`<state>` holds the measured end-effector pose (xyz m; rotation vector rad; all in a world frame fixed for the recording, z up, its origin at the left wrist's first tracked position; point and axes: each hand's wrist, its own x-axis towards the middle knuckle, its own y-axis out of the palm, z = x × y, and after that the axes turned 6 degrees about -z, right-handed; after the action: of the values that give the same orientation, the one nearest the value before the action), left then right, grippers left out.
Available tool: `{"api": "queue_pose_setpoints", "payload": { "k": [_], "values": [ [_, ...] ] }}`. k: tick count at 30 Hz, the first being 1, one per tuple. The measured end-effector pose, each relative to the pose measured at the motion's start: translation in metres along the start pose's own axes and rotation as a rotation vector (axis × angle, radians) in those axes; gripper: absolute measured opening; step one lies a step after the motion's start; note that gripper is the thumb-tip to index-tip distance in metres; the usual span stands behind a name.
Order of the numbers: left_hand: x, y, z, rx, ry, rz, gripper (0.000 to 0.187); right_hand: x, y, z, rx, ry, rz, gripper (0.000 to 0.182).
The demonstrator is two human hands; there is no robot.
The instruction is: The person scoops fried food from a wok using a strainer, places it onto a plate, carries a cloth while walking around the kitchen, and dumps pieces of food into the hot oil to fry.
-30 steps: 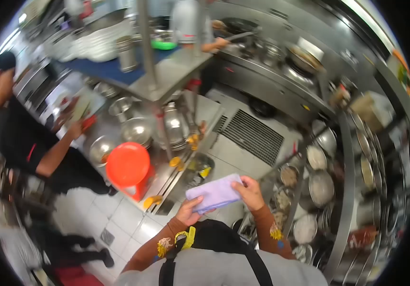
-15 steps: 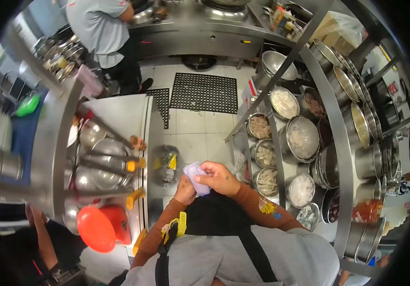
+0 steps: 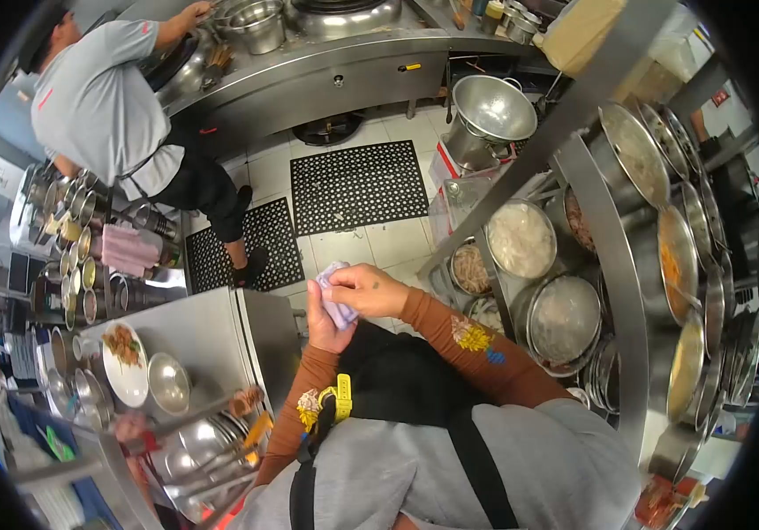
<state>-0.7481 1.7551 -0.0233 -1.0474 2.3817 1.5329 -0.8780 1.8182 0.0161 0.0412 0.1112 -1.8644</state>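
Note:
A folded lavender cloth [image 3: 340, 311] is between my two hands, in front of the black apron. My right hand [image 3: 372, 291] grips its upper side, with the fingers bent over it. On the lower left, my left hand [image 3: 323, 330] cups the cloth against the palm, its fingers pointing upward beside it. A yellow watch [image 3: 343, 397] is on my left forearm, over the brown sleeve. Both hands are above the tiled floor, apart from the shelves on either side.
A co-worker [image 3: 110, 115] in a grey shirt stands at the stove [image 3: 335, 84], front left. Black perforated mats [image 3: 360, 187] lie on the floor. To the right, metal shelving holds pots of food [image 3: 521, 238]. A steel counter [image 3: 198, 340] at left bears a plate of food [image 3: 123, 389].
My view has swung to the left, showing more of the co-worker, whose arm now reaches over the stove. The cloth stays in my hands, and my left fingers are now straighter.

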Motion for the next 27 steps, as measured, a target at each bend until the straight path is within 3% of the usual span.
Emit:
{"api": "queue_pose_setpoints", "payload": {
  "k": [2,5,6,9,10,13,18,23,27],
  "values": [
    [0.034,0.011,-0.016,0.061,0.008,-0.046,0.064,0.028,-0.010,-0.004,-0.064,-0.089,-0.105,0.027],
    [0.102,-0.012,-0.039,-0.100,-0.105,0.165,0.067,0.065,-0.033,0.003,0.252,0.131,-0.181,0.029],
    [0.129,-0.018,-0.050,-0.249,-0.212,0.461,0.076,0.078,-0.043,0.002,0.290,0.161,-0.192,0.030],
    [0.180,0.021,-0.089,0.050,-0.125,0.152,0.081,0.108,-0.087,-0.006,0.279,0.170,-0.332,0.030],
    [0.199,0.028,-0.106,0.121,-0.190,0.223,0.084,0.116,-0.101,-0.018,0.326,0.218,-0.396,0.030],
    [0.271,0.062,-0.143,0.311,-0.337,0.360,0.090,0.135,-0.148,-0.072,0.352,0.384,-0.693,0.025],
    [0.378,0.151,-0.148,0.534,-0.454,0.557,0.087,0.178,-0.234,-0.176,0.763,0.451,-1.328,0.019],
    [0.461,0.228,-0.122,0.600,-0.552,0.655,0.089,0.174,-0.326,-0.332,1.077,0.532,-1.638,0.024],
    [0.536,0.242,-0.120,0.674,-0.600,0.554,0.084,0.158,-0.436,-0.380,1.039,0.562,-1.840,0.033]
  ]
}}
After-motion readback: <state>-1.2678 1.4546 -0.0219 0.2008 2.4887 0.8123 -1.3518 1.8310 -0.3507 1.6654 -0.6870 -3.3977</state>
